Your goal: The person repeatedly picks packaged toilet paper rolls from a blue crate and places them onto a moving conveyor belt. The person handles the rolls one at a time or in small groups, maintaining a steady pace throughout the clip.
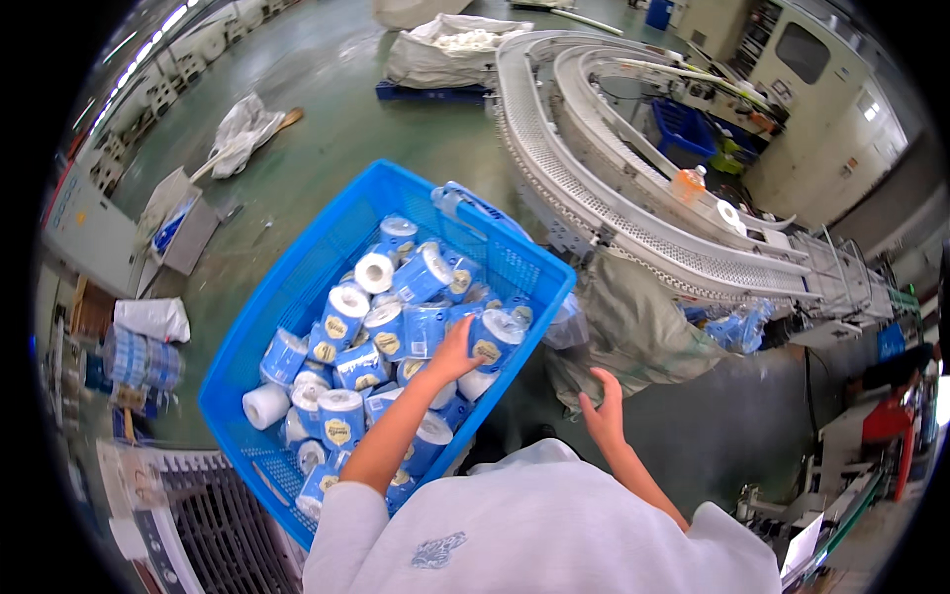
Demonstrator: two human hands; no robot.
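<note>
A large blue plastic crate (255, 309) in front of me holds many toilet paper rolls in clear and blue wrap. My left hand (453, 354) reaches over its right part, thumb and fingers gripping one wrapped toilet paper roll (497, 339) near the crate's right wall. Other rolls lie jumbled around and under that hand, among them a wrapped roll (342, 420) and one with its bare white side showing (265, 405). Outside the crate, to the right, my right hand (602, 408) is empty, its thumb and fingers apart, beside a greyish sack (643, 327).
A curved conveyor (594, 188) runs along the right, with an orange bottle (687, 182) and a white roll (730, 218) on it. Far back, a white sack (416, 61) stands on a blue pallet (416, 92). A slatted grey unit (223, 515) sits at the lower left.
</note>
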